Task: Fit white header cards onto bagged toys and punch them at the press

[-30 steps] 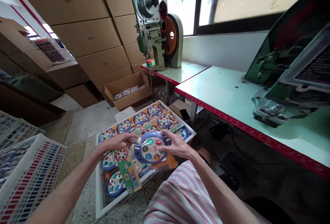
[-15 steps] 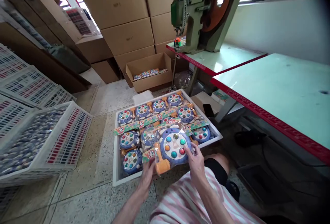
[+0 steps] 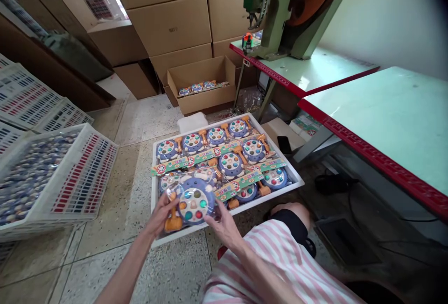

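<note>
Between my two hands is a bagged toy (image 3: 195,205): a blue animal-shaped disc with coloured round buttons and an orange toy hammer (image 3: 173,222) in the same clear bag. Fingers of my left hand (image 3: 161,214) close on the bag's left edge by the hammer. My right hand (image 3: 224,227) grips its lower right edge, thumb on top. The toy is over the front left corner of a white tray (image 3: 299,183), hiding part of the toys below. Similar bagged toys (image 3: 231,164) with green printed header cards (image 3: 239,186) lie in rows in the tray.
A white slatted basket (image 3: 87,178) full of small blue packs stands left. Behind the tray are an open carton (image 3: 206,101) with more toys and stacked boxes (image 3: 171,28). A green press machine (image 3: 276,28) stands on a red-edged table (image 3: 381,103) at right. A phone (image 3: 284,144) lies below.
Both hands have carried the bagged toy leftward, from the tray's front middle to its front left corner. Toys it covered before now show. The camera view has tipped down slightly.
</note>
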The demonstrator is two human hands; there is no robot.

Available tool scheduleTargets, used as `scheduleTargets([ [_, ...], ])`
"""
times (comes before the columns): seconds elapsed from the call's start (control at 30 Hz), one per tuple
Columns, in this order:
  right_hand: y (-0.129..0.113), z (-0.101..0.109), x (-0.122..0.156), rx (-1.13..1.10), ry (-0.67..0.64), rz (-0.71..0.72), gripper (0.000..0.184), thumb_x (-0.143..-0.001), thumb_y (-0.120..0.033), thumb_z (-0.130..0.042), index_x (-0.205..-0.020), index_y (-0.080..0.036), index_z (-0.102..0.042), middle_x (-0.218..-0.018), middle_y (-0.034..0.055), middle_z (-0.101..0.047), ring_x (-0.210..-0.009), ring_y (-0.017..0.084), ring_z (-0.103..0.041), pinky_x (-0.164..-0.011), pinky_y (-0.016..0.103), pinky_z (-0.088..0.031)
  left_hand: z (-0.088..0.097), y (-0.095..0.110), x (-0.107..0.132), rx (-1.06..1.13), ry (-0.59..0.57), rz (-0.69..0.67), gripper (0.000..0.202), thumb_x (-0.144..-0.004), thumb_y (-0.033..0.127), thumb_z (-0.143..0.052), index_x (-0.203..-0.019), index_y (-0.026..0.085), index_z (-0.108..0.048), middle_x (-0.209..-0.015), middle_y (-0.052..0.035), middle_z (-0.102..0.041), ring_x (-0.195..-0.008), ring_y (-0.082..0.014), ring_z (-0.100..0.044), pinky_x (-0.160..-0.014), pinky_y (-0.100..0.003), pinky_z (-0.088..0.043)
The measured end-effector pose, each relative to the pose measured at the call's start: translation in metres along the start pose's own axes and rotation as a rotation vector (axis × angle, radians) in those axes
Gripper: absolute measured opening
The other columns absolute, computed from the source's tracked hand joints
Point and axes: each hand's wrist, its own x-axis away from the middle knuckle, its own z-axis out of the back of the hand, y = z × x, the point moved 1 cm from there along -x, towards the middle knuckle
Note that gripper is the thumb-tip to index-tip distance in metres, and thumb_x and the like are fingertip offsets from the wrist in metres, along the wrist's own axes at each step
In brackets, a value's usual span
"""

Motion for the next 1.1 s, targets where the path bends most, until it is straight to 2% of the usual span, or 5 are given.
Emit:
scheduleTargets([
  [0.33, 0.007, 0.023, 0.022, 0.346, -0.041, -0.046, 0.048, -0.086, -0.039, -0.064, -0.133, -0.025, -0.065, -0.123, 0.0065, -0.073, -0.103, 0.025, -0.068, -0.087, 0.035, -0.053, 0.128, -0.066, -0.034, -0.778, 0.341, 0.257, 0.071, -0.073, 0.046, -0.079, -0.132, 0.013, -0.055, -0.100, -0.0151, -0.078, -0.101, -0.0388, -0.074, -0.087, -0.049, -0.059],
  [0.47, 0.006, 0.032, 0.028, 0.431, 0.030, -0.070, 0.044, -0.086, -0.040, -0.062, -0.126, -0.024, -0.069, -0.107, 0.0056, -0.075, -0.080, 0.020, -0.065, -0.080, 0.034, -0.053, 0.125, -0.088, -0.030, -0.999, 0.505, 0.079, 0.081, -0.083, 0.052, -0.064, -0.149, 0.014, -0.038, -0.142, -0.0250, -0.059, -0.140, -0.0458, -0.048, -0.112, -0.060, -0.039],
  [0.6, 0.009, 0.036, 0.030, 0.457, 0.054, -0.069, 0.042, -0.086, -0.041, -0.060, -0.123, -0.022, -0.070, -0.103, 0.0055, -0.074, -0.075, 0.020, -0.063, -0.078, 0.034, -0.052, 0.101, -0.115, -0.028, -1.283, 0.384, -0.205, 0.083, -0.087, 0.060, -0.056, -0.156, 0.020, -0.033, -0.163, -0.0212, -0.036, -0.153, -0.0400, -0.029, -0.121, -0.056, -0.028],
  [0.77, 0.015, 0.042, 0.034, 0.461, 0.064, -0.084, 0.042, -0.086, -0.039, -0.060, -0.122, -0.020, -0.070, -0.106, 0.0086, -0.075, -0.091, 0.026, -0.068, -0.083, 0.036, -0.051, 0.089, -0.147, -0.037, -1.334, 0.330, -0.168, 0.092, -0.087, 0.067, -0.055, -0.161, 0.023, -0.023, -0.169, -0.0187, -0.029, -0.156, -0.0374, -0.025, -0.122, -0.056, -0.024],
  [1.1, 0.027, 0.048, 0.047, 0.456, 0.091, -0.078, 0.035, -0.087, -0.034, -0.058, -0.117, -0.021, -0.071, -0.108, 0.0084, -0.075, -0.101, 0.027, -0.068, -0.091, 0.037, -0.050, 0.090, -0.081, -0.096, -1.360, 0.345, -0.225, 0.101, -0.081, 0.075, -0.058, -0.158, 0.015, -0.034, -0.169, -0.0264, -0.022, -0.155, -0.0492, -0.017, -0.120, -0.070, -0.015],
])
